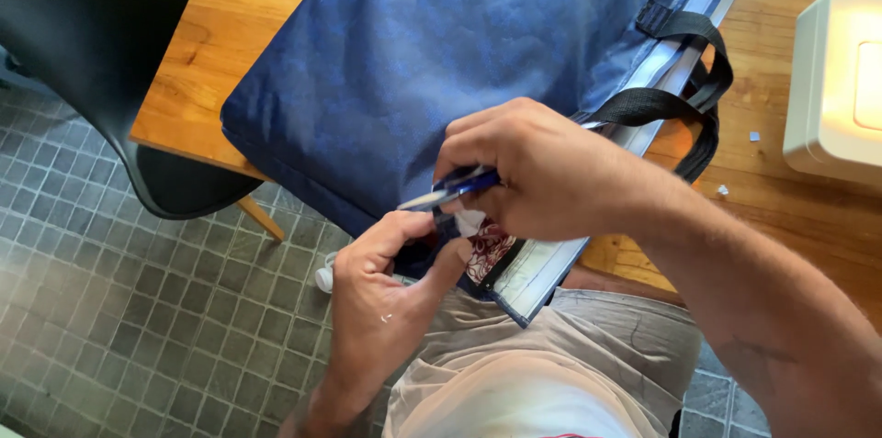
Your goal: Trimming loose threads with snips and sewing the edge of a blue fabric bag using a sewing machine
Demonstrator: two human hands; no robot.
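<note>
A large dark-blue fabric bag [441,61] lies on the wooden counter [230,25], its corner overhanging the edge. There the left hand [386,291] pinches a red-and-white patterned label [484,250], grip closed. The right hand [542,176] clamps a blue pen-shaped tool [450,190].

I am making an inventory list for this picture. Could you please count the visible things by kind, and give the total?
Hands: 2 (left hand, right hand)
Blue tool in the right hand: 1
Navy fabric bag with black straps: 1
Wooden table: 1
Black chair: 1
White appliance: 1
Total: 7
</note>
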